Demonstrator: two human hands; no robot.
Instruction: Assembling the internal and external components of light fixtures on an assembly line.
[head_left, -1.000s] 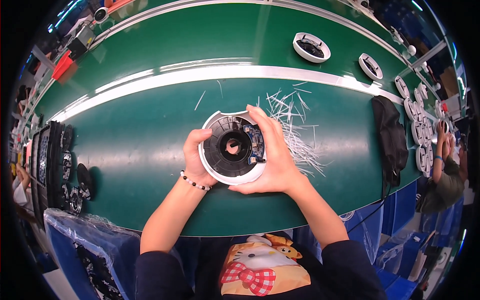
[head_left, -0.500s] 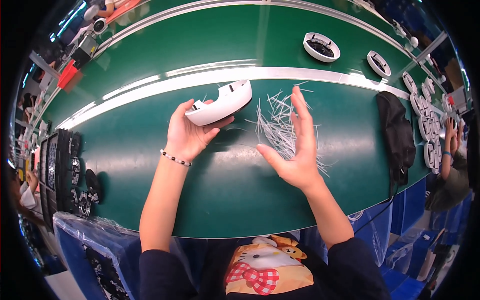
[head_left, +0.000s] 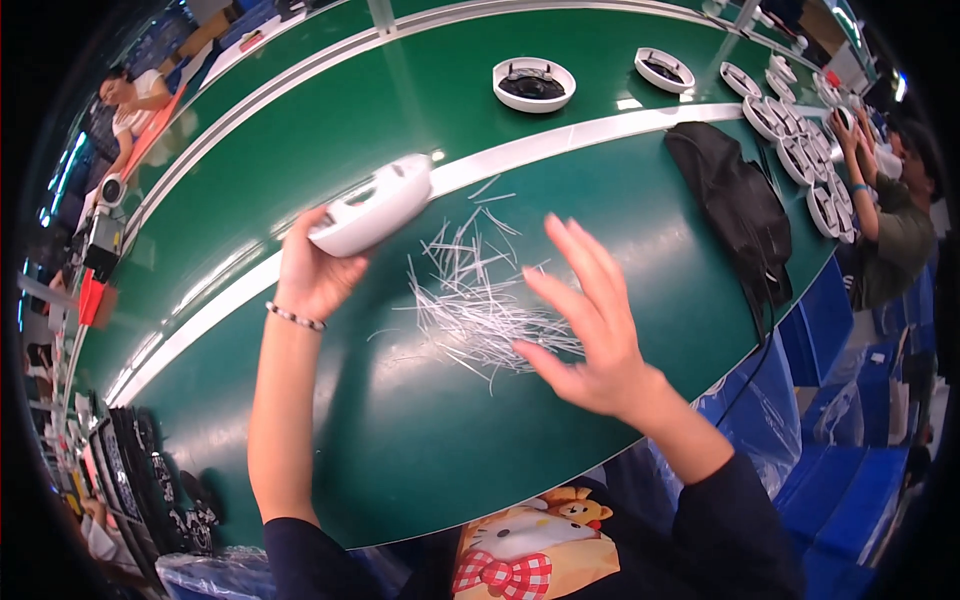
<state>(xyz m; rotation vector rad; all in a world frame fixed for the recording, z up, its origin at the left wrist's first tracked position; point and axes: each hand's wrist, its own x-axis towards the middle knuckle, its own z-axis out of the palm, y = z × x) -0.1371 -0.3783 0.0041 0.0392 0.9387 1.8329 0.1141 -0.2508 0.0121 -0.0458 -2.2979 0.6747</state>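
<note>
Head view: the left hand now grips the round white plastic housing by its edge, carried away from the chest toward the white strip on the green table. The right hand has let go, fingers spread above the loose pile of thin white strips; this unit looks finished.

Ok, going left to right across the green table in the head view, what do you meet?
Black parts at the table's left edge → left hand → white round housing → pile of white strips → right hand → black bag.
</note>
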